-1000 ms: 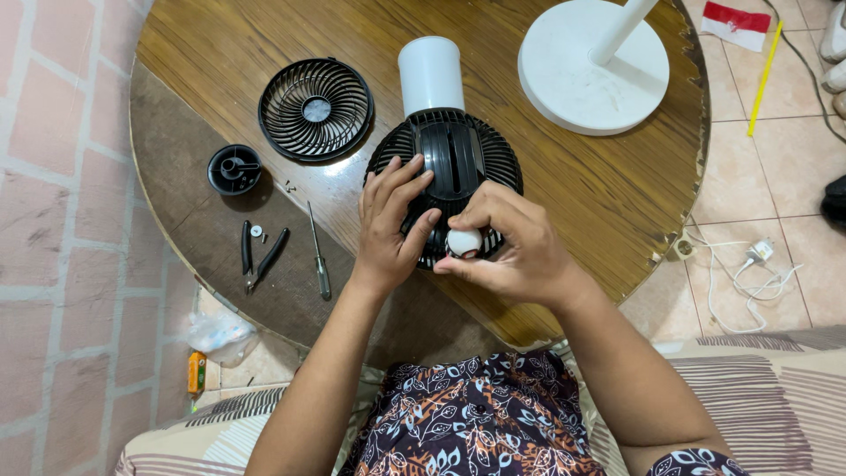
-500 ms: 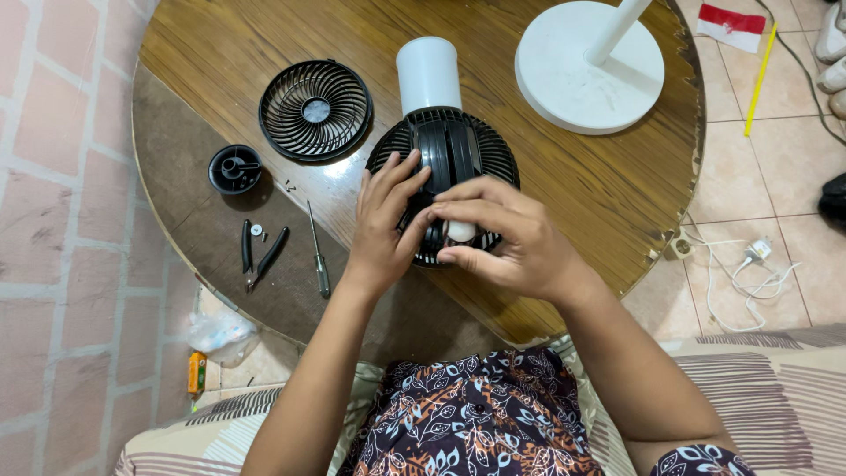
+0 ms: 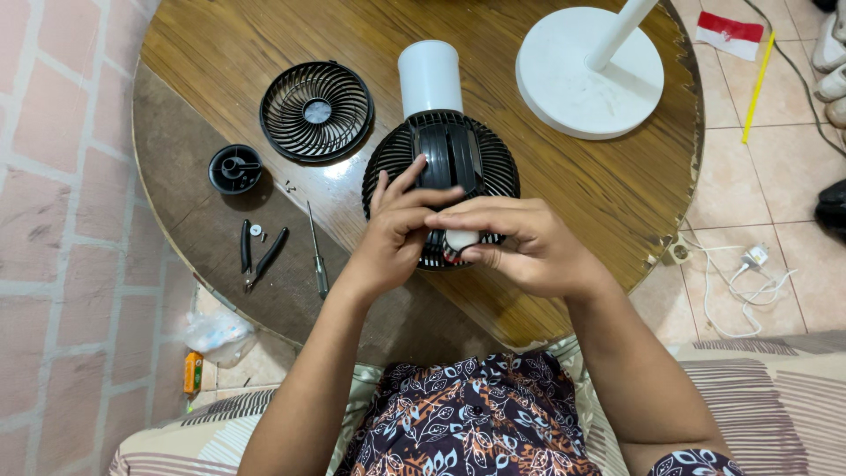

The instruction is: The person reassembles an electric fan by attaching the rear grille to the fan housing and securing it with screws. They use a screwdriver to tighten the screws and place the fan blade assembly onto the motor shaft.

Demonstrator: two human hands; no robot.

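A black round fan housing with a ribbed rear grille lies on the round wooden table, its white cylindrical neck pointing away from me. My left hand rests on the housing's near left side, fingers curled over it. My right hand pinches a small white rounded part against the housing's near edge. The two hands touch each other over the part, which is mostly hidden.
A detached black fan grille and a small black round cap lie at the left. Pliers, a screwdriver and tiny screws sit nearby. A white round stand base stands at the back right.
My left fingers have curled in toward my right hand. The right hand has turned slightly and now covers more of the white part.
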